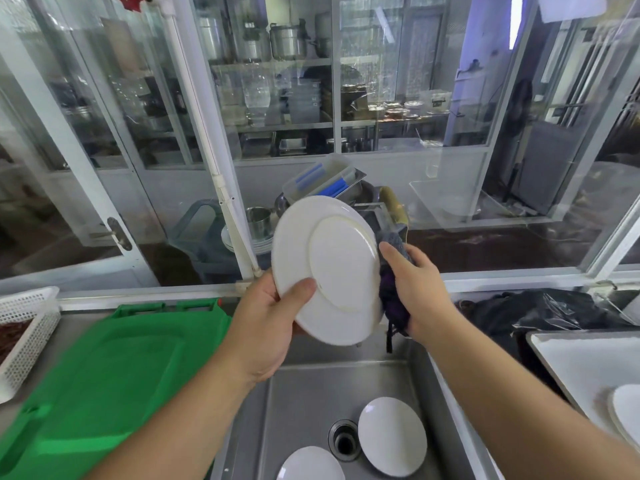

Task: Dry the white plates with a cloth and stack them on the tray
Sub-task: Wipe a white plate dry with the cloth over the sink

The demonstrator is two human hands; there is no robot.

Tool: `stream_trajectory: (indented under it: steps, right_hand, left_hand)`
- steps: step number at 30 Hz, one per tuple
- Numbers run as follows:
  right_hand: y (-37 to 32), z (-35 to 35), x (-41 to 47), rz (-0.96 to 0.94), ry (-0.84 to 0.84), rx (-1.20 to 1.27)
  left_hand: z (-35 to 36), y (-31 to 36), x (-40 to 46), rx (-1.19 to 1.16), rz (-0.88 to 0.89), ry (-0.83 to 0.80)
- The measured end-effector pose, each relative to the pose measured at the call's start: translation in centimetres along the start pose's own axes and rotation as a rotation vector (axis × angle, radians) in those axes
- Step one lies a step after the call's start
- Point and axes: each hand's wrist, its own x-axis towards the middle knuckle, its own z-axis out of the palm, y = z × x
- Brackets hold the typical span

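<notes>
drying | left hand [266, 320] grips plate [329, 268] by lower rim, underside facing us | right hand [415, 285] clutches cloth [394, 296] against plate's right edge — rotate plate, wipe rim fully — tray [568, 358] right of right hand

White plate [332, 271] tilted, underside toward me, gripped at its lower rim by my left hand [263, 327]. Dark cloth [393, 299] against its right edge. Two plates [391, 436] lie in the sink; another [628, 408] on the tray [568, 355].
</notes>
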Motion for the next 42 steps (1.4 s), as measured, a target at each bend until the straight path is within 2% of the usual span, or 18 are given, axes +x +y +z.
stream_trajectory:
  steps: [6, 11, 14, 17, 20, 26, 30, 33, 38, 42]
  right_hand:
    - [3.7, 0.8, -2.0, 0.085, 0.045, 0.079]
    - [3.2, 0.6, -1.7, 0.100, 0.072, 0.168]
    - [1.7, 0.0, -0.9, 0.039, 0.065, 0.096]
    - [-0.4, -0.8, -0.3, -0.063, 0.032, -0.032]
    - [-2.2, -0.9, -0.3, -0.156, -0.032, -0.159]
    - [-2.1, 0.0, -1.0, -0.169, -0.002, -0.143]
    - [-0.2, 1.2, -2.2, -0.125, 0.041, -0.117]
    - [1.4, 2.3, -3.4, -0.050, 0.078, -0.006]
    - [2.8, 3.1, -4.9, 0.054, 0.107, 0.196]
    - [2.3, 2.5, -3.8, 0.019, 0.112, 0.185]
  left_hand:
    - [1.0, -2.1, -0.2, 0.018, 0.038, 0.055]
    - [1.4, -2.5, -0.5, 0.028, -0.012, 0.055]
    - [0.5, -1.4, -0.1, -0.039, -0.060, 0.042]
    - [-0.6, 0.8, 0.3, -0.179, -0.212, -0.004]
    - [-1.4, 2.0, 0.0, -0.125, -0.277, 0.000]
    - [-0.3, 2.0, -0.9, -0.162, -0.167, 0.028]
    - [0.8, 0.5, -0.9, -0.185, -0.052, 0.087]
    - [1.6, -1.3, -0.9, -0.148, 0.019, 0.114]
    - [2.7, -2.7, -1.4, -0.233, 0.032, 0.083]
    - [2.5, -2.2, -1.3, -0.221, 0.003, 0.056]
